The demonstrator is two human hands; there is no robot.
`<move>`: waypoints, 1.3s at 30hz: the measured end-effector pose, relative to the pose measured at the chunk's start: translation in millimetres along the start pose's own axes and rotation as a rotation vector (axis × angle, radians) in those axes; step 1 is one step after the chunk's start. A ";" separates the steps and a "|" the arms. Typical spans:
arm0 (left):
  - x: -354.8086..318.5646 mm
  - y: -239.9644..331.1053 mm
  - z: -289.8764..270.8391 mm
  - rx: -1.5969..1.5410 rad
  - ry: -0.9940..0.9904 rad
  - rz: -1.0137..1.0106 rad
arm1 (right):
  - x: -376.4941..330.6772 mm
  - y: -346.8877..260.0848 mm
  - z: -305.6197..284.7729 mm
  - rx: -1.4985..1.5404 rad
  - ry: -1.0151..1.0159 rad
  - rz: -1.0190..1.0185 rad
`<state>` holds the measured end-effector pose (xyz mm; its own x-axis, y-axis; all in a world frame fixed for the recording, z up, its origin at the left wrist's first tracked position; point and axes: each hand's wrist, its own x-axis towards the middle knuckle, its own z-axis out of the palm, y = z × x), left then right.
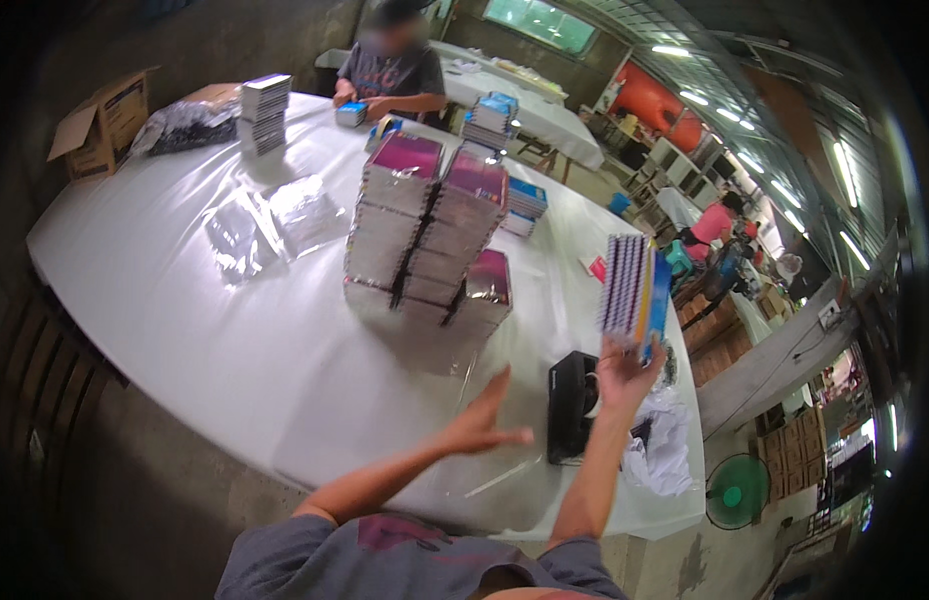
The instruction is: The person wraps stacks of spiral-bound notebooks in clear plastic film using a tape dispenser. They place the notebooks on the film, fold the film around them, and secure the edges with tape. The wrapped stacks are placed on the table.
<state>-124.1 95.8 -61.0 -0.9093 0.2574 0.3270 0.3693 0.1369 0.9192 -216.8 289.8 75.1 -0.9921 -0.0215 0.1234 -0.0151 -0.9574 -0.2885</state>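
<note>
Booklets, one bundle (635,290), stand upright in the right hand (625,372), gripped from below and raised above the white table (185,300); the pack shows striped spines facing the camera and a blue-and-yellow cover on its far side. The left hand (480,420) hovers empty, fingers spread wide. Three tall wrapped stacks (430,235) with magenta tops stand mid-table (exact count of packs in them cannot be told). One black tape dispenser (573,405) sits just beside the right wrist. Two clear plastic wrappers (275,225) lie further left. A second person (390,70) sits at the far end.
</note>
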 end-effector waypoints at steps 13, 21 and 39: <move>-59.9 69.1 -68.0 -0.574 0.330 -0.021 | -146.5 106.0 -40.7 -1.014 -0.433 0.107; -80.6 14.4 -65.2 -0.435 0.078 0.053 | -154.0 112.8 -62.9 -1.269 -0.449 0.164; -73.4 -0.6 -37.3 -0.326 0.320 -0.146 | -163.4 139.9 -94.1 -1.326 -0.301 -0.088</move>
<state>-64.7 41.2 -77.3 -0.9795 -0.0569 0.1934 0.2004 -0.1704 0.9648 -68.5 186.4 -74.8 -0.9189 -0.2002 0.3398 -0.3525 0.0308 -0.9353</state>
